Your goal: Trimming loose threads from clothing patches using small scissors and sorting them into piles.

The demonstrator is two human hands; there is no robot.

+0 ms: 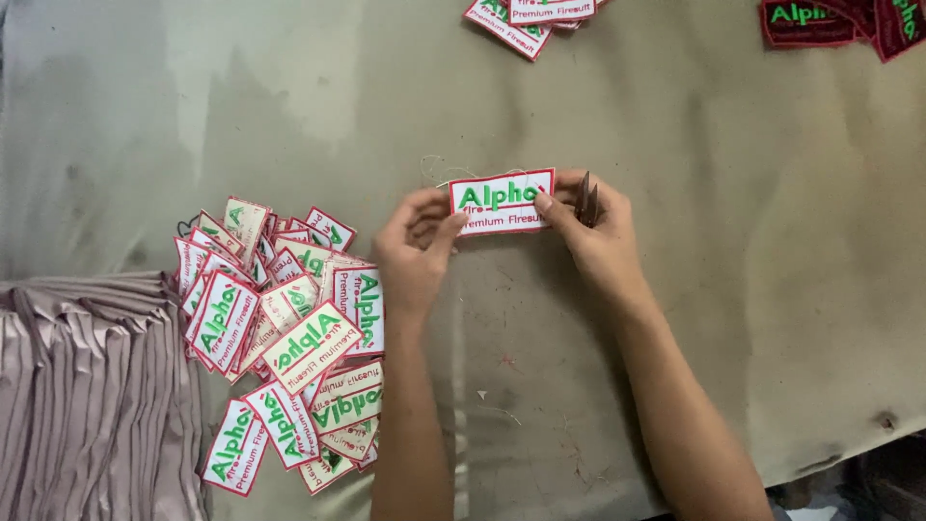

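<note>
A white rectangular embroidered patch (500, 200) with a red border and green lettering is held flat between both hands over the grey-green table. My left hand (415, 246) pinches its left end. My right hand (590, 227) pinches its right end and also carries small dark thread snips (586, 203) upright between its fingers. Loose thin threads (439, 174) trail from the patch's upper left corner.
A heap of several matching patches (285, 333) lies at the left. A stack of folded mauve cloth (87, 396) sits at the bottom left. More white patches (526, 17) lie at the top edge, dark red ones (839, 21) at the top right. The table's front edge (820, 461) runs at the lower right.
</note>
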